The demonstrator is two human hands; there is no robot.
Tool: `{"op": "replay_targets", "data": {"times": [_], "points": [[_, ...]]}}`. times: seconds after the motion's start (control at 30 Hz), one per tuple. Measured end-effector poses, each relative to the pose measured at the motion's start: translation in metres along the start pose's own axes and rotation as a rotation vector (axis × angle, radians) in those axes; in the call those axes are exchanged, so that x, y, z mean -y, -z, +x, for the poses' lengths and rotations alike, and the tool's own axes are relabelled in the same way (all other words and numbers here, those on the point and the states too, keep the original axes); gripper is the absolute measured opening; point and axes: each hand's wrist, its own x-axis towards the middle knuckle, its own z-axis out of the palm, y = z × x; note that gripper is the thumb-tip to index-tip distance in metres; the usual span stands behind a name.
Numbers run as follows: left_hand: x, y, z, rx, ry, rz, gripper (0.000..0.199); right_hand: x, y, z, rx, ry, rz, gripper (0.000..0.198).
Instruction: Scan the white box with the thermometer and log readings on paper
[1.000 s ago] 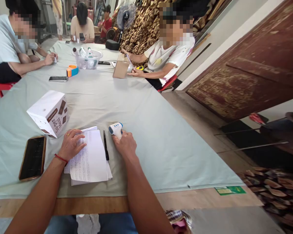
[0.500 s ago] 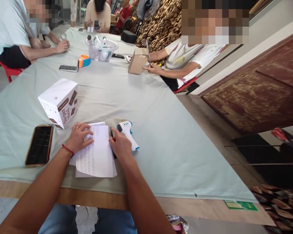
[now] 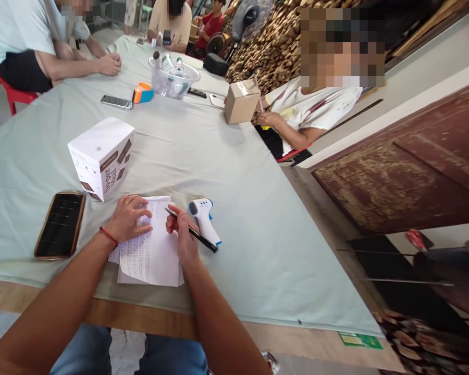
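Sheets of paper (image 3: 150, 255) with rows of handwriting lie stacked in front of me on the cloth-covered table. My left hand (image 3: 131, 219) rests on the upper left of the stack, fingers spread. A black pen (image 3: 195, 233) is gripped in my right hand (image 3: 184, 232), over the right edge of the paper, its tip pointing up and left. Just right of that hand lies a white and blue infrared thermometer (image 3: 205, 219). A white printed box (image 3: 101, 156) stands beyond my left hand, and a smartphone (image 3: 60, 225) lies to its lower left.
Farther along the table are a phone (image 3: 116, 101), an orange and blue tape roll (image 3: 143, 94), a clear plastic basin (image 3: 174, 86) with bottles, and a cardboard box (image 3: 241, 101) beside a seated person. Other people sit at the left and far end. A green card (image 3: 360, 340) lies at the near edge.
My right hand has picked up the pen from beside the paper. The left hand stays on the sheets. On the right, the other person's cardboard box now stands upright.
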Motion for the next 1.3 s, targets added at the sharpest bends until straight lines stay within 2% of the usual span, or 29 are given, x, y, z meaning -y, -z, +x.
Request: {"op": "replay_targets", "data": {"times": [0.13,0.23,0.37,0.57,0.7,1.3], "points": [[0.0,-0.001,0.0,0.001,-0.002,-0.001,0.022,-0.003,-0.001,0.001,0.015,-0.115,0.0,0.045],[0.001,-0.001,0.0,0.009,-0.007,-0.005,0.023,-0.005,0.0,0.002,0.01,-0.141,-0.045,0.041],[0.001,-0.001,0.0,0.006,-0.01,-0.009,0.023,-0.008,0.001,0.003,-0.046,-0.112,-0.221,0.026],[0.001,-0.002,0.0,-0.002,-0.018,-0.011,0.021,-0.009,-0.004,0.005,-0.079,-0.121,-0.311,0.021],[0.001,-0.002,0.0,0.001,-0.008,-0.018,0.021,-0.007,-0.008,0.004,-0.11,-0.036,-0.389,0.019],[-0.002,-0.002,0.0,0.0,0.002,-0.015,0.02,-0.016,-0.008,0.004,-0.066,0.023,-0.422,0.018]]}}
